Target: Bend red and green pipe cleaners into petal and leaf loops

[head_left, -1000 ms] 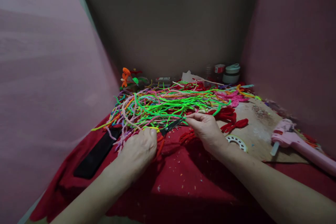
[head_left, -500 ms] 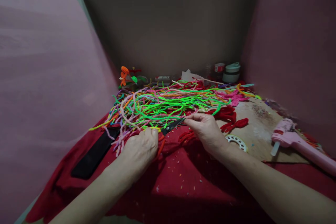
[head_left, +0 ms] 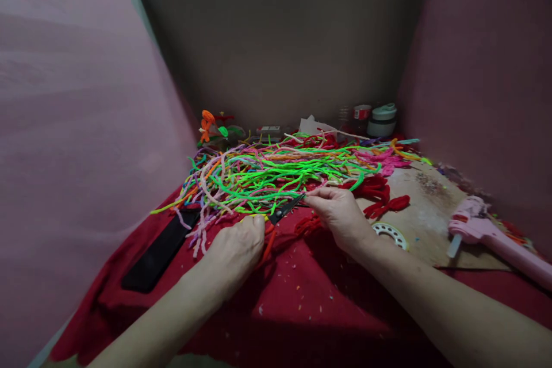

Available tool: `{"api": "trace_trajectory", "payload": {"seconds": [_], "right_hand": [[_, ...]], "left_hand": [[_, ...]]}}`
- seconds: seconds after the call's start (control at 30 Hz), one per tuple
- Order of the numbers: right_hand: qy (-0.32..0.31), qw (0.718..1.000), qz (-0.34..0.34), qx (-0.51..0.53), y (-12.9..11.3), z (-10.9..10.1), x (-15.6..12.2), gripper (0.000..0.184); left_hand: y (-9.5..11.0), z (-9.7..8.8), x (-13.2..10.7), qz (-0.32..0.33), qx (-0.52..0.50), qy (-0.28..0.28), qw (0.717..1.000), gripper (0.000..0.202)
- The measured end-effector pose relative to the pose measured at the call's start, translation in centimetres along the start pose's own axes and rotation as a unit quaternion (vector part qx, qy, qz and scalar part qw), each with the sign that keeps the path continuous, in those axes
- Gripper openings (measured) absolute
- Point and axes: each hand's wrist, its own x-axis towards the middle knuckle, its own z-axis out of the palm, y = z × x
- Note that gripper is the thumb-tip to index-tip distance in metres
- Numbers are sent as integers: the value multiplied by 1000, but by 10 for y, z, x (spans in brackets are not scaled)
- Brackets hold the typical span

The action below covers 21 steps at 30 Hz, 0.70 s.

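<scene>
A tangled heap of coloured pipe cleaners (head_left: 280, 172), mostly neon green, lies across the back of a red cloth (head_left: 302, 299). My left hand (head_left: 235, 250) is closed around the orange handles of dark-bladed scissors (head_left: 284, 209) at the near edge of the heap. My right hand (head_left: 340, 213) is pinched at the scissors' tip, fingers pressed together on a thin strand too small to make out. Red pipe cleaner pieces (head_left: 379, 195) lie just right of that hand.
A pink glue gun (head_left: 483, 230) rests on a brown board (head_left: 426, 224) at the right, beside a white ring (head_left: 390, 234). A black flat bar (head_left: 161, 250) lies at the left. Jars (head_left: 379, 119) and an orange pipe-cleaner flower (head_left: 209, 126) stand by the back wall. Pink walls close in both sides.
Both hands have stayed at the near edge of the heap, shifting only slightly. The scissors' blades have tilted a little.
</scene>
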Motion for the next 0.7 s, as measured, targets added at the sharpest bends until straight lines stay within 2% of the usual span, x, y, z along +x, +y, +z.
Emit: {"api": "trace_trajectory", "payload": {"seconds": [0.13, 0.33, 0.7], "right_hand": [[9, 1000, -3, 2, 0, 0, 0, 14], [2, 1000, -9, 1, 1, 0, 0, 14], [-19, 999, 30, 22, -2, 0, -1, 14]], "left_hand": [[2, -1, 4, -8, -17, -12, 1000, 30], [2, 2, 6, -16, -6, 11, 1000, 31], [4, 7, 8, -16, 49, 40, 998, 33]]}}
